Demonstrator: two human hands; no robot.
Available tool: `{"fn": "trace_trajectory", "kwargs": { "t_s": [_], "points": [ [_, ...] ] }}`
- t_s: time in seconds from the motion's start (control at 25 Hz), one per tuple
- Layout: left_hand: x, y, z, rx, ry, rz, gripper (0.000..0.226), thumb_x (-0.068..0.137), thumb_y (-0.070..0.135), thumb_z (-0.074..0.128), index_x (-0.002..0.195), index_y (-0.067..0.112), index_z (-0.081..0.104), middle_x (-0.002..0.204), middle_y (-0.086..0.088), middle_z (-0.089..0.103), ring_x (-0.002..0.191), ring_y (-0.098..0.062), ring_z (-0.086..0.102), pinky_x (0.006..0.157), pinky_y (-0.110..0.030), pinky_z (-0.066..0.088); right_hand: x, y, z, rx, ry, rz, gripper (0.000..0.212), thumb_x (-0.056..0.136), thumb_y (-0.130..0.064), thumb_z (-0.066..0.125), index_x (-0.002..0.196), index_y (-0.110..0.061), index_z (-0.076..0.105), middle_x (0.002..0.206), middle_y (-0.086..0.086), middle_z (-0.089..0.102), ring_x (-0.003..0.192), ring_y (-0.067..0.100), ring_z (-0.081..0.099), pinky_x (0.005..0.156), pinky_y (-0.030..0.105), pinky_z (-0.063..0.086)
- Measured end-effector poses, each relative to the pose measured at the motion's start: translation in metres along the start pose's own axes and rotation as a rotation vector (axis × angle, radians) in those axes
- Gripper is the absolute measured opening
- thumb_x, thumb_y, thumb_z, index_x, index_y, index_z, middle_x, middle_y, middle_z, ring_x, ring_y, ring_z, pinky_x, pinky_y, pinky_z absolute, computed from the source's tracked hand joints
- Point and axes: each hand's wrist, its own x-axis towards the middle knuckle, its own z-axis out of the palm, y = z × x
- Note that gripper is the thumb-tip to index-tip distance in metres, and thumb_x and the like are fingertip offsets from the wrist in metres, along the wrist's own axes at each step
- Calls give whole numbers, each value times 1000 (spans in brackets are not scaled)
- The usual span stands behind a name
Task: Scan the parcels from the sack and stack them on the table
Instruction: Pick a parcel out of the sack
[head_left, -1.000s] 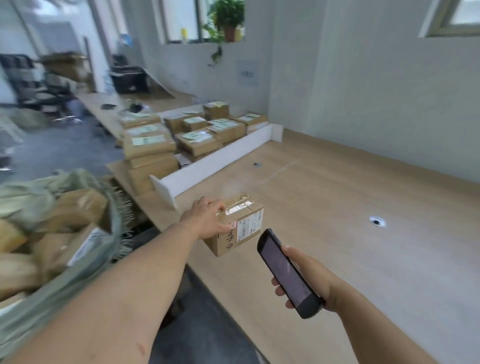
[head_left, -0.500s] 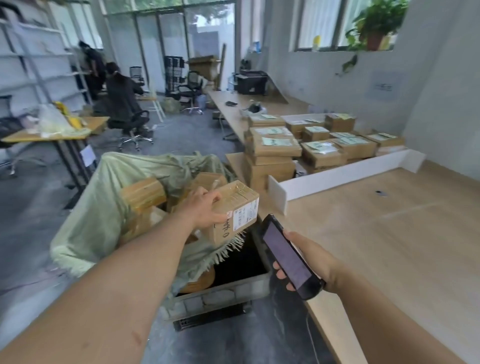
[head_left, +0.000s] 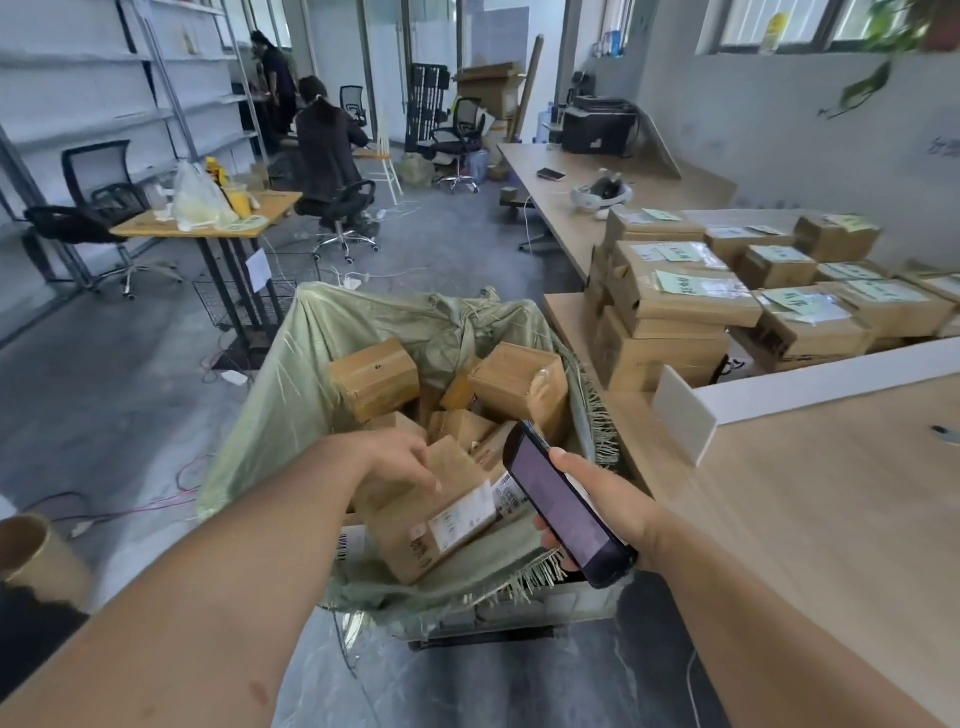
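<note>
1. Touches the labelled box (head_left: 436, 519) in the sack (head_left: 291, 395) with the left hand (head_left: 397, 457), fingers (head_left: 423, 472) loosely straight, not yet gripping; risks a slip on lifting.
2. Holds the scanner (head_left: 563, 506) in the curled right hand (head_left: 608, 501), just beside the label; may misread if tilted.

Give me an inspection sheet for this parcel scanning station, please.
Surface: wooden table, with a white divider standing across it.
Job's things: green sack holding parcels, with a labelled parcel on top; stacked parcels behind the divider.
Clutter: headset and phone on the far table.
Grippers: left hand touches the labelled parcel; right hand holds the scanner.
Cables: loose cables on the floor left of the sack.
Surroundings: seated person, office chairs, shelving, printer.
</note>
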Motion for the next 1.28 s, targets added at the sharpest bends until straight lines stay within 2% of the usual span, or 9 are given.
{"fn": "trace_trajectory", "kwargs": {
  "t_s": [0.28,0.44,0.6,0.72,0.84,0.92,1.04,1.12,1.28],
  "points": [
    [43,32,26,166,-81,-10,51,86,33,66,135,35,51,138,1,49,115,-21,52,88,-34,47,4,-5,-20,30,67,-7,60,91,-61,54,107,-5,65,78,12,67,78,28,63,62,37,54],
    [49,55,19,354,-312,-63,64,80,51,68,137,31,45,140,-2,46,101,-20,55,85,-34,51,0,-3,-36,33,118,-19,54,98,-57,45,107,-7,65,76,9,68,73,24,66,60,35,56],
    [50,58,17,523,-417,-135,71,87,34,66,148,31,30,152,-8,32,123,-28,49,96,-37,47,-1,-3,-42,60,114,-31,58,97,-58,46,108,-4,64,81,12,67,71,24,65,57,34,56],
    [42,48,0,254,-357,-144,72,87,27,64,149,35,28,138,-9,43,111,-27,55,90,-40,49,5,-7,-36,64,108,-25,59,96,-58,48,105,-3,65,82,14,66,70,25,63,56,34,55],
    [26,27,-43,-6,-234,-191,84,84,27,67,148,47,17,147,-13,32,104,-29,51,79,-42,52,17,-16,-21,26,60,-35,60,96,-59,47,102,-2,67,79,15,65,74,29,61,57,36,54],
    [22,2,-69,-118,-74,-219,82,83,34,68,150,40,20,148,-11,33,107,-29,51,88,-43,51,27,-23,-5,-14,11,-54,58,97,-59,46,102,-5,66,79,15,66,81,33,59,60,38,53],
    [28,-47,-88,31,171,-287,89,81,56,64,152,26,19,153,-10,30,129,-31,43,102,-41,42,43,-32,20,-29,-51,-41,57,94,-61,49,106,-7,64,85,15,67,83,31,62,62,37,53],
    [33,-70,-86,164,175,-321,85,86,61,54,152,19,21,156,-9,26,138,-30,33,110,-39,33,52,-37,32,-46,-84,-28,59,91,-64,51,103,-8,66,88,15,67,81,28,63,64,38,52],
    [42,-79,-80,146,321,-163,53,90,43,56,136,17,51,133,-9,54,118,-26,52,91,-33,43,56,-43,38,-19,-94,-10,52,95,-59,48,98,-11,66,82,11,67,80,28,62,66,38,48]
  ]
}}
